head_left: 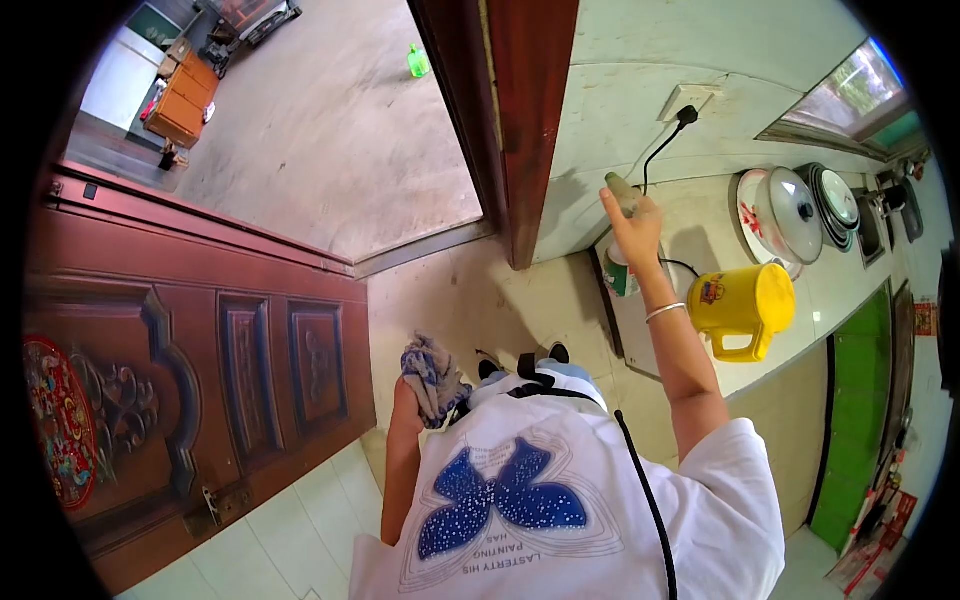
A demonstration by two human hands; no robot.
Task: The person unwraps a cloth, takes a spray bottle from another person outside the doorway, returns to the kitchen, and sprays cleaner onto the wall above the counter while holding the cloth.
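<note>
My left hand (404,405) hangs low at my side, closed around a crumpled grey and blue cloth (433,378). My right hand (636,228) reaches over the near corner of the tiled counter (706,220). Its fingers are wrapped round a small greenish-brown object (620,187), perhaps a bottle; my hand hides part of it. Just below that hand stands a green and white container (620,275). A yellow jug (742,308) with a handle is on the counter beside my right forearm.
A black plug (686,116) sits in the wall socket, its cord running behind my right hand. Farther along the counter are a glass lid (793,212) and stacked bowls (835,200). On the left a carved wooden door (225,350) stands open beside the doorway. A green bottle (417,61) stands outside.
</note>
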